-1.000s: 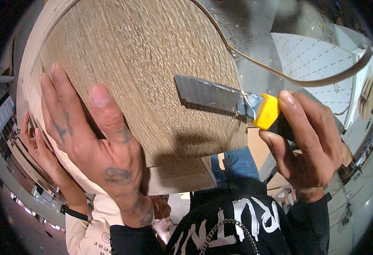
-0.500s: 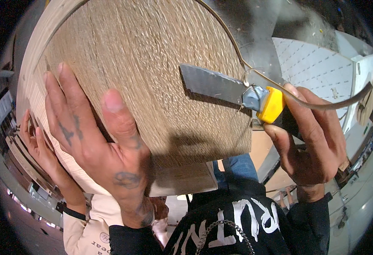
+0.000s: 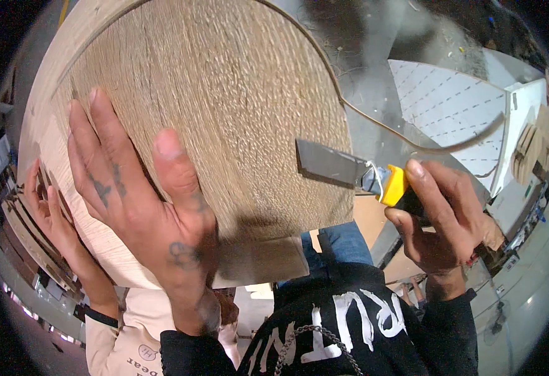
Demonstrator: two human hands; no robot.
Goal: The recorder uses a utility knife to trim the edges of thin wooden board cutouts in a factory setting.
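Observation:
A wood-grain panel (image 3: 224, 113) with a rounded far edge lies in front of me. My left hand (image 3: 149, 188) rests on its left part, palm down, with the fingers stretched out. At the panel's right edge my right hand (image 3: 443, 216) grips a knife (image 3: 331, 164) by its yellow and black handle. The knife's broad grey blade points left over the panel's surface; whether it touches is unclear. A thin curl of shaving clings near the blade's base. A narrow edging strip (image 3: 399, 136) follows the panel's rounded edge, then hangs loose to the right, beyond my right hand.
A co-worker's hand (image 3: 52, 210) with a dark wristband is at the panel's left edge, the sleeve (image 3: 130, 338) pale. At the right stand a white printed panel (image 3: 450, 100) and stacked boards (image 3: 534, 147). More boards (image 3: 36, 244) lie at the far left.
My right hand and the knife have moved right and slightly toward me, away from the loose strip. The left hand still lies flat on the panel.

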